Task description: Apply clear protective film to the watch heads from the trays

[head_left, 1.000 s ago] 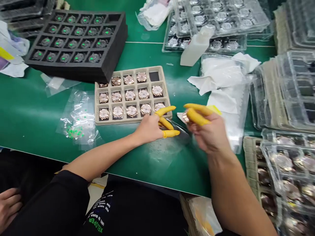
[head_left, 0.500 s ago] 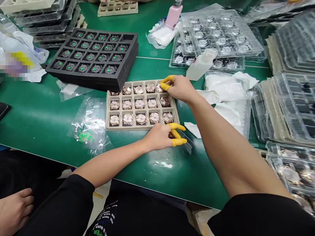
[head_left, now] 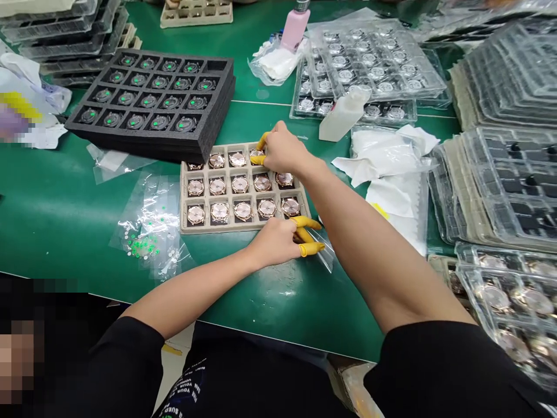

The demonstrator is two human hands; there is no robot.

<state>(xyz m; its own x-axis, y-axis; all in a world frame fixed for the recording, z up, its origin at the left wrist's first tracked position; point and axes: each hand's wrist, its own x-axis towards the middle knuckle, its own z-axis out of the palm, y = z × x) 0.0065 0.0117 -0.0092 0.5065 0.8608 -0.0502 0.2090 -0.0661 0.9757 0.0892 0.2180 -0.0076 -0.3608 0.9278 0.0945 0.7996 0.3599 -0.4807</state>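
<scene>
A beige tray (head_left: 246,227) holds rose-gold watch heads (head_left: 240,184) in rows of compartments. My right hand (head_left: 282,152), with yellow finger cots on its thumb and fingertips, reaches over the back row. Its fingers are closed round a watch head (head_left: 256,154) in that row and partly cover it. Just off the tray's front right edge is my left hand (head_left: 278,241), also in yellow finger cots. The fingers of that hand pinch a piece of clear plastic film (head_left: 325,256), which sticks out to the right; its held part is hidden.
A black foam tray (head_left: 198,142) of dark watch parts with green dots overlaps the beige tray's back left corner. Small green and white dots (head_left: 145,247) lie on plastic bags. A white bottle (head_left: 342,119), white cloths (head_left: 387,151) and stacked clear trays (head_left: 491,191) stand right. A person sits at left.
My right hand has moved left along the back row, from the right-hand end to the watch head beside it. My left hand stays by the front edge with the film. The view has shifted slightly.
</scene>
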